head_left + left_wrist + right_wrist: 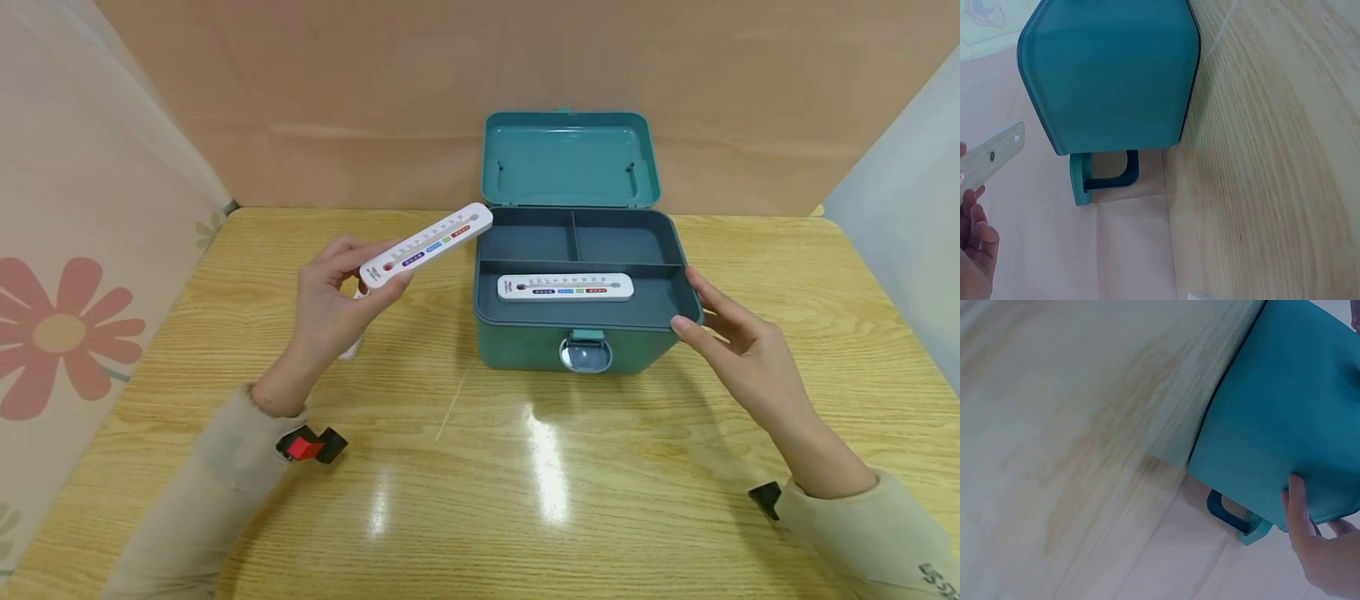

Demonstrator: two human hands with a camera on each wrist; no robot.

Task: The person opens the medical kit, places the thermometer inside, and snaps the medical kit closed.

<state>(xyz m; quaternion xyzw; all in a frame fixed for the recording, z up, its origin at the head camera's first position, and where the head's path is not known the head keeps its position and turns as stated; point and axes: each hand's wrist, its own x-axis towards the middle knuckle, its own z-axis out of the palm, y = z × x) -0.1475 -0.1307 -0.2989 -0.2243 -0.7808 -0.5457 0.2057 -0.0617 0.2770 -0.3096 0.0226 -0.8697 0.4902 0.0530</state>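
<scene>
My left hand (333, 287) pinches a white thermometer (427, 244) between thumb and fingers, tilted up to the right, its far end near the left rim of a teal storage box (517, 348). In the left wrist view the plain back of this thermometer (997, 153) shows. A second thermometer (566, 287) lies flat in the front compartment of the box's grey tray. My right hand (750, 354) rests against the box's right side, with thumb and a fingertip on the rim. In the right wrist view, a finger (1298, 500) lies straight along the wall.
The teal lid (570, 162) stands open at the back. A clear latch (587, 355) hangs at the front. Two smaller compartments are behind the tray's divider (581, 265). A white object (351, 350), partly hidden by my left hand, lies on the wooden table (465, 500).
</scene>
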